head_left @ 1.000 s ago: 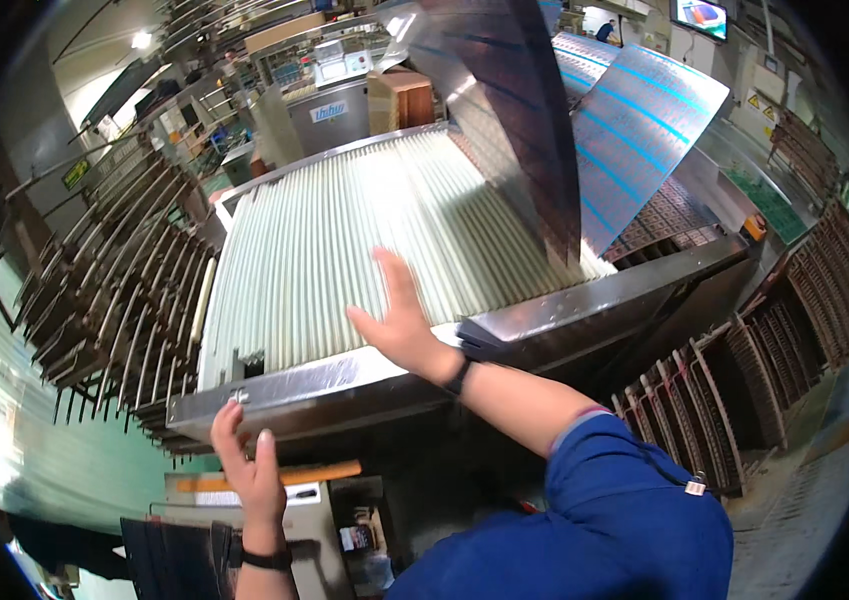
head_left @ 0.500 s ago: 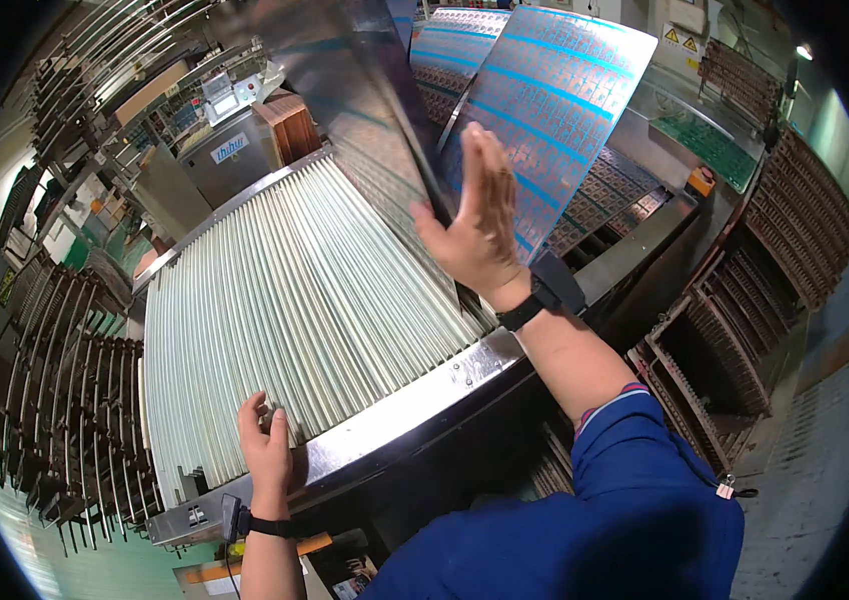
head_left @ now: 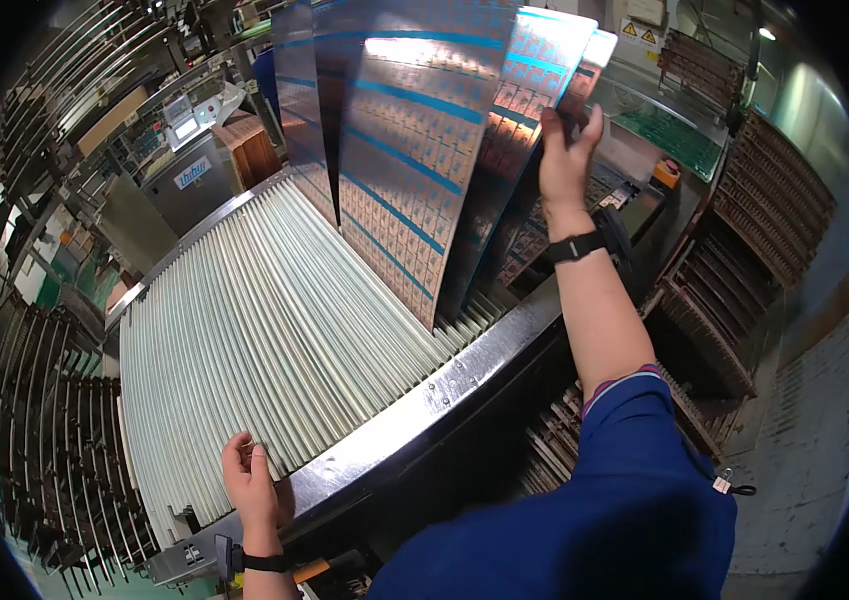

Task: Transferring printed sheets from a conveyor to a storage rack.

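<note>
My right hand (head_left: pixel 566 165) is raised at the near edge of a tilted group of panels, fingers and thumb spread apart. A panel (head_left: pixel 544 62) with a bright, copper-patterned face and blue stripes stands beside its fingertips; whether they touch it I cannot tell. Further left, a large copper-patterned circuit panel (head_left: pixel 409 160) with blue stripes leans upright, its lower corner among the pale rods of a slotted rack (head_left: pixel 264 310). Another striped panel (head_left: pixel 302 110) stands behind it. My left hand (head_left: pixel 251 485), loosely curled with thumb and fingers apart, hovers empty by the rack's near metal rail (head_left: pixel 344 465).
Dark slotted racks stand at the left (head_left: pixel 54 430) and right (head_left: pixel 779 200). A machine cabinet (head_left: pixel 194 185) with a small screen and a brown stack (head_left: pixel 249 150) are behind the rods. An orange-topped device (head_left: pixel 666 172) sits right of the panels, near a green surface (head_left: pixel 679 140).
My right hand has moved right and upward, away from the panel it was beside. The large panels now stand further over the rods, and the view has shifted. My left hand stays near the rail.
</note>
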Motion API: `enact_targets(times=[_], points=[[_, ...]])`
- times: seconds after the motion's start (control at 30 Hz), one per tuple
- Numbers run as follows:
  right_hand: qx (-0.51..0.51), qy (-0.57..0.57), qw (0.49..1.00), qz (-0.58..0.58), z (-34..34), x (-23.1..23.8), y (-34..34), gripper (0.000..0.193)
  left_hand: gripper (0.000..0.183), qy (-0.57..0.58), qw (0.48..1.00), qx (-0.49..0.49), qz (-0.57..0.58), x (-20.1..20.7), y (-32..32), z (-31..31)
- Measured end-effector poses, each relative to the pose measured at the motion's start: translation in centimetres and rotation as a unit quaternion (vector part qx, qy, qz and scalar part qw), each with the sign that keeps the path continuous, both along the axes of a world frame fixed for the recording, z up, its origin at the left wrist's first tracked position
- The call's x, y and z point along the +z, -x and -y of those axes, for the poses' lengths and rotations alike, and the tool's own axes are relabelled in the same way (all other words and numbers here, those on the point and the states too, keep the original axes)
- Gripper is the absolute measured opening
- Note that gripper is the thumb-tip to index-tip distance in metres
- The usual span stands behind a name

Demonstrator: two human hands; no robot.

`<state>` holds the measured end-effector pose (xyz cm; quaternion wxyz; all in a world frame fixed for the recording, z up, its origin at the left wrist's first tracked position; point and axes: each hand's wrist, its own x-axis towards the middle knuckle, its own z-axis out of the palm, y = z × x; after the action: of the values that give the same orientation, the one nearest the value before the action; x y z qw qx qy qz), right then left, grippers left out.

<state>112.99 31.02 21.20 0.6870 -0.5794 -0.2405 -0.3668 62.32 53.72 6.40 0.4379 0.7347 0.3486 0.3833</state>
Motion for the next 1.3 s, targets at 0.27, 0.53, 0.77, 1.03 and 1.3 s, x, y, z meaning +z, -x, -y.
enact_targets(times=[0.27, 0.53, 0.77, 1.03, 1.3], points=[[0.017, 0.094, 0.979, 0.183, -4.7, 4.3, 9.6, 0.100, 0.031, -0.034, 0.999, -0.011, 0.000, -1.2, 0.9, -1.4], [0.069, 0.156, 0.963, 0.207, -8.9, 7.5, 15.6, 0.060, 0.030, -0.010, 1.000, -0.009, 0.005, -1.0, 0.5, -0.9], [0.015, 0.119, 0.929, 0.350, -12.1, 7.7, 16.9, 0.053, 0.029, -0.052, 0.999, -0.012, 0.007, -1.3, 1.0, -0.5], [-0.036, 0.155, 0.968, 0.194, -9.5, 9.8, 14.3, 0.044, 0.029, -0.099, 0.992, 0.024, -0.077, -0.6, 0.8, 0.3], [0.098, 0.095, 0.975, 0.172, -8.2, 12.6, 11.6, 0.012, 0.028, -0.052, 0.998, 0.021, -0.037, 0.1, 0.0, 0.3]])
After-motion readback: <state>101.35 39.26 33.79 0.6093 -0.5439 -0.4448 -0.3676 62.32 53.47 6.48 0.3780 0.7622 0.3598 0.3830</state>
